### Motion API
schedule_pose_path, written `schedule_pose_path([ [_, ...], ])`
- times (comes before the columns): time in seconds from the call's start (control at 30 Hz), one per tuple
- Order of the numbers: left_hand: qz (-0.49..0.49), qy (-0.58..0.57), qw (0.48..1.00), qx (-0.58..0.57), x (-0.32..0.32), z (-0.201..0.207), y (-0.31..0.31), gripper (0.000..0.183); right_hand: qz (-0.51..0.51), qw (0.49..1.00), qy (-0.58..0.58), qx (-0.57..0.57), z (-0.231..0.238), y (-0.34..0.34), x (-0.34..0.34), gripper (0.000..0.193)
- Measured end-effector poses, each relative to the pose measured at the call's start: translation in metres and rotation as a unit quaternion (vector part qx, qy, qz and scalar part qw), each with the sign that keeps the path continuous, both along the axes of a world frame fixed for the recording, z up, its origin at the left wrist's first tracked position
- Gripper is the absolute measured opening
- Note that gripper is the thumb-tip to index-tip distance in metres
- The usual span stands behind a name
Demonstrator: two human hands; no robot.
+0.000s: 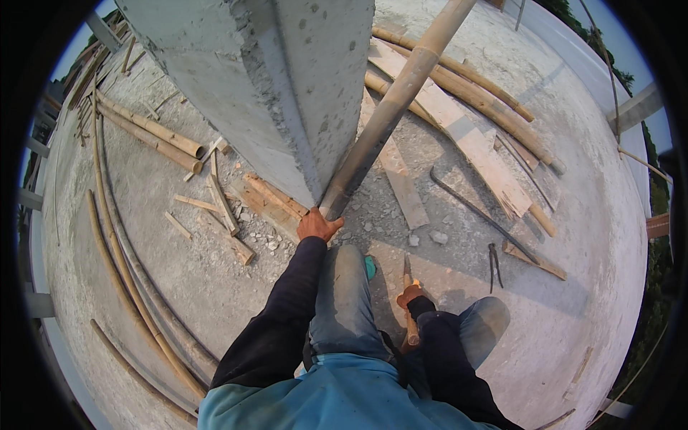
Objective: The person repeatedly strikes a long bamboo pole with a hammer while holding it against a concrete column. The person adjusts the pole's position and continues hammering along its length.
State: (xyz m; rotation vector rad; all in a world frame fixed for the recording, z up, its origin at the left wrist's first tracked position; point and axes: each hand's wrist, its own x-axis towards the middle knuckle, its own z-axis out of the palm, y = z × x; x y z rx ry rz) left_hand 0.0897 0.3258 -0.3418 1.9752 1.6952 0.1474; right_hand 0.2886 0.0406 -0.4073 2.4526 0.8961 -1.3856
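My left hand [319,226] is wrapped round the lower end of a thick bamboo pole [387,107]. The pole leans up and away to the right, close against a grey concrete column [265,93]. Low by my right knee, my right hand [411,294] is closed on a wooden-handled tool [412,331]. Its narrow front part points away from me, and its kind is hard to make out. Chips of broken concrete [438,237] lie on the floor between the pole's foot and the tool.
A dark crowbar [480,213] and pincers [494,266] lie to the right. Wooden planks [466,140] and bamboo poles [494,107] are piled beyond. On the left are long thin poles [132,258], cut bamboo [154,136] and scrap wood [222,197].
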Motion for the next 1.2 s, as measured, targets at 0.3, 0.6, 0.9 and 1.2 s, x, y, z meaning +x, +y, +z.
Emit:
schedule_pose_path([
  [0.3, 0.034, 0.011, 0.999, -0.009, 0.005, 0.002, 0.001, 0.08, 0.035, 0.996, 0.008, -0.084, 0.026, 0.011, -0.003, 0.044],
  [0.6, 0.037, 0.062, 0.997, -0.009, 0.008, 0.011, -0.004, 0.084, 0.032, 0.999, 0.0, -0.036, 0.02, 0.01, -0.002, 0.041],
  [0.9, 0.035, 0.07, 0.996, -0.031, 0.013, 0.028, -0.009, 0.095, 0.004, 0.997, 0.007, -0.079, 0.003, 0.016, -0.002, 0.051],
  [1.2, 0.039, 0.067, 0.997, 0.0, 0.012, 0.017, -0.009, 0.084, -0.009, 0.997, -0.001, -0.08, -0.023, 0.013, -0.003, 0.052],
])
